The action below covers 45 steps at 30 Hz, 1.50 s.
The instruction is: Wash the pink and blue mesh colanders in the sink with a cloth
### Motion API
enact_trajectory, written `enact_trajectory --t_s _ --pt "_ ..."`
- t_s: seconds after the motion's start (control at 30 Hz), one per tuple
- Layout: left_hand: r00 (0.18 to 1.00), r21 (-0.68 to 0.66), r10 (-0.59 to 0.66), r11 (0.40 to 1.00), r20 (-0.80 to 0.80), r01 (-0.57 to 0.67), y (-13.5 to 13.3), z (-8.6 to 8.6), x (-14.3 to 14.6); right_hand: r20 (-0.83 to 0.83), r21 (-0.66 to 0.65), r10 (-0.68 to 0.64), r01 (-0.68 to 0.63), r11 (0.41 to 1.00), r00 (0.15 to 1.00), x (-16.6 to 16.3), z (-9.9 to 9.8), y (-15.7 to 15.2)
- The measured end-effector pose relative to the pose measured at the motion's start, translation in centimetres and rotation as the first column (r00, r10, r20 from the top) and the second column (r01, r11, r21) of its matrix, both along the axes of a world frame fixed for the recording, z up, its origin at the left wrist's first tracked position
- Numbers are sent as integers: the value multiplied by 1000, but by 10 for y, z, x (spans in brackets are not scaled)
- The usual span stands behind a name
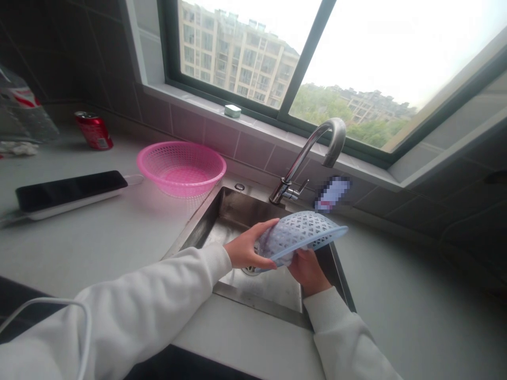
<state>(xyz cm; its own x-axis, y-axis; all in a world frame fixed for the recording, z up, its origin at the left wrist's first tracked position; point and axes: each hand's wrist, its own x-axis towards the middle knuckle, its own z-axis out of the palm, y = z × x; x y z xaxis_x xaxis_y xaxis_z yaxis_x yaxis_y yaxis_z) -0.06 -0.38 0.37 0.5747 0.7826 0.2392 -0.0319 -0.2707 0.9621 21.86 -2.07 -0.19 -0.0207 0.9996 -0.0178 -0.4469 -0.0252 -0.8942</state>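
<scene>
I have a pale blue plastic mesh basket (301, 237) in both grips, tilted and held just above the steel sink (233, 208), with its rim sticking out to the right. My left grip (247, 245) is closed around the near side of the basket, the fingers lying across the mesh. My right grip (307, 272) is narrow and cups the basket from below, with most of its fingers hidden behind the mesh. Both sleeves are white.

Beneath the basket, the sink drain (250, 271) shows at the bottom of the basin. A chrome faucet (312, 158) arcs up at the far edge of the sink, and a pixelated object (332, 193) sits just right of it. On the desk (396, 285) to the left of the sink, a pink mesh basket (181, 169) rests near the far wall. Nearer me lies a flat black device on a white base (71, 191). Farther left, a red can (94, 131) lies on its side beside a blurred plastic bottle (24, 111). A small pale box (233, 111) sits on the windowsill.
</scene>
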Motion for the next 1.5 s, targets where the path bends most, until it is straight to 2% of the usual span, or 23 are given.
enact_trajectory --t_s 0.23,0.47,0.67,0.9,1.1,1.37,1.5 --pt "1000 -13 -23 1000 4 23 -2 4 0 -81 -1 -104 104 995 991 14 4 4" --pt "999 3 -17 1000 27 17 -1 1 0 51 35 -16 15 999 999 -3 9 -5" --pt "999 -60 -21 998 47 24 2 -6 3 -65 24 -131 133 991 989 16 7 4" --pt "1000 3 2 1000 3 -2 -1 1 1 72 20 -15 14 1000 997 -3 4 -2" --pt "1000 15 9 1000 -25 -9 -2 7 1 -66 14 -130 131 991 989 10 5 3" --pt "999 32 20 999 -37 -18 0 2 2 42 61 -21 18 998 999 2 -4 3" --pt "1000 2 -4 1000 -30 4 2 -2 1 -25 61 -69 71 996 997 18 -6 9"
